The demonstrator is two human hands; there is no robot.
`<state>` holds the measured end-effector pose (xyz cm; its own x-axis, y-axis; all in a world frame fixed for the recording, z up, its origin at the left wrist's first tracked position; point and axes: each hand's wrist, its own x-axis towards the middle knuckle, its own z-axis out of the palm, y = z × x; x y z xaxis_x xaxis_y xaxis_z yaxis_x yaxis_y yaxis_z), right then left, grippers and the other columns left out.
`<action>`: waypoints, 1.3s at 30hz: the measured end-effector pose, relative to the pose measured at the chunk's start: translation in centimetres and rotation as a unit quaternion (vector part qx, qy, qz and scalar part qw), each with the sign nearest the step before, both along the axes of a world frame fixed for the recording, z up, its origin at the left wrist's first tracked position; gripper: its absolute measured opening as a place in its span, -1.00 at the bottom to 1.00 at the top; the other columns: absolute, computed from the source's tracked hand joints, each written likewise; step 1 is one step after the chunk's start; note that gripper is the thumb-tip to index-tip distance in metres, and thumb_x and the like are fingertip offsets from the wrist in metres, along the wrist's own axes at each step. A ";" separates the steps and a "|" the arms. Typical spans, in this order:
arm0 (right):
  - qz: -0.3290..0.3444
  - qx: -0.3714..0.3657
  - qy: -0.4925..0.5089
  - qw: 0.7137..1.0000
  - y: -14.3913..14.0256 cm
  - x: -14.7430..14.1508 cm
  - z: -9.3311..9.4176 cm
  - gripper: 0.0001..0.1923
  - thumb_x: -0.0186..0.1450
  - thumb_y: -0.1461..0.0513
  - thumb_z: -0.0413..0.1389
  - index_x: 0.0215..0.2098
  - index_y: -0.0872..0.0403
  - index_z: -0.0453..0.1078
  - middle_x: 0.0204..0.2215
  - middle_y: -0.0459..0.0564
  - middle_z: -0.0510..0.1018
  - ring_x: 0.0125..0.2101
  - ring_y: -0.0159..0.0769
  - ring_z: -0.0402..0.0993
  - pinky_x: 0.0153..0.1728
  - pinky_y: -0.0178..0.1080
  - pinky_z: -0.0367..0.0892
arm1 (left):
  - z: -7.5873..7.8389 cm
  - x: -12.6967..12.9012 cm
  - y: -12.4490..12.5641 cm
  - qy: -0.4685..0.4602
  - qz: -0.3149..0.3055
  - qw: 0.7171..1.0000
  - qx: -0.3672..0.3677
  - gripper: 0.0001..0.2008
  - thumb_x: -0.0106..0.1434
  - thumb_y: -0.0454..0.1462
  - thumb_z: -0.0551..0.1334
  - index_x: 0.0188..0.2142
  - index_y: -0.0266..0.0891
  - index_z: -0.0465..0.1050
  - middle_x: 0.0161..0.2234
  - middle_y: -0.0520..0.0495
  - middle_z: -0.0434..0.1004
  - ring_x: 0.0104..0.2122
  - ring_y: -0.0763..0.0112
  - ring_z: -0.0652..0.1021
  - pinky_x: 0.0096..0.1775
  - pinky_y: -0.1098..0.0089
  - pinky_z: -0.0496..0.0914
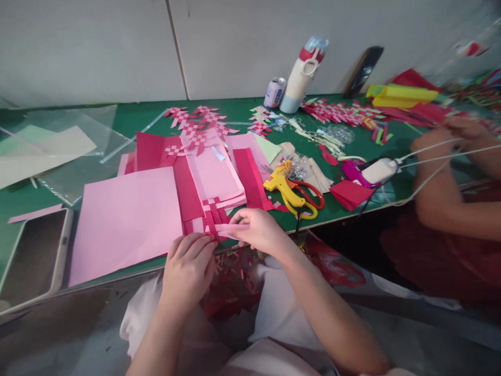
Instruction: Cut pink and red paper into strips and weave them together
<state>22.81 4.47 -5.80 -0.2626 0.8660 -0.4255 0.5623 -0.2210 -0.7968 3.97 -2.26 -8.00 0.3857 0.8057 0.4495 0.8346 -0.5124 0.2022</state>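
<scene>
Pink and red paper strips (212, 211) cross each other in a small weave at the front edge of the table. Pressed together, the fingers of my left hand (190, 263) hold this weave down at its lower left; the thumb is hidden. My right hand (258, 230) pinches a pale pink paper strip (225, 227) that lies across the red ones. Just left of the weave is a large pink paper sheet (127, 222). Folded pink paper (213, 169) and red paper (250, 175) lie behind it. Yellow-handled scissors (287, 190) rest to the right of my right hand.
A phone (35, 256) lies at the left edge. Finished woven paper pieces (195, 125), a can (274, 93) and a bottle (303, 75) stand or lie toward the wall. A white charger with cables (379, 171) sits right, near a co-worker's arms (442, 193). Paper scraps (235, 277) lie below the edge.
</scene>
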 end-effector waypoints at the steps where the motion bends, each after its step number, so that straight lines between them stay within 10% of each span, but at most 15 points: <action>1: -0.003 0.007 -0.001 1.000 0.1 0.1 0.0 -0.85 0.21 0.15 0.16 -0.30 0.05 0.39 -0.50 -0.12 0.56 -0.57 -0.44 0.51 -0.62 -0.48 0.22 | 0.0 0.0 0.0 0.000 -0.001 1.000 0.003 -0.78 0.20 -0.42 0.16 -0.19 -0.24 0.51 -0.19 -0.09 0.61 -0.15 0.18 0.51 -0.11 0.13 0.35; 18: 0.015 0.103 -0.032 0.994 1.8 -0.2 0.5 -0.90 0.17 0.21 0.17 -0.35 0.06 0.50 -0.41 -0.11 0.59 -0.65 -0.52 0.39 -0.57 -0.44 0.24 | 0.6 1.1 0.3 0.010 0.024 1.000 -0.009 -0.56 0.20 -0.40 0.15 0.10 -0.35 0.28 0.00 -0.26 0.45 -0.01 0.08 0.39 -0.01 0.10 0.31; 39: -0.051 0.068 0.107 0.991 1.2 0.8 -1.8 -0.62 0.11 0.32 0.19 -0.09 0.06 0.32 -0.49 -0.11 0.55 -0.54 -0.43 0.46 -0.55 -0.42 0.29 | -0.7 1.1 0.5 0.006 0.025 1.000 -0.012 -0.71 0.23 -0.43 0.11 -0.05 -0.41 0.42 -0.10 -0.23 0.49 -0.04 0.19 0.43 0.03 0.21 0.39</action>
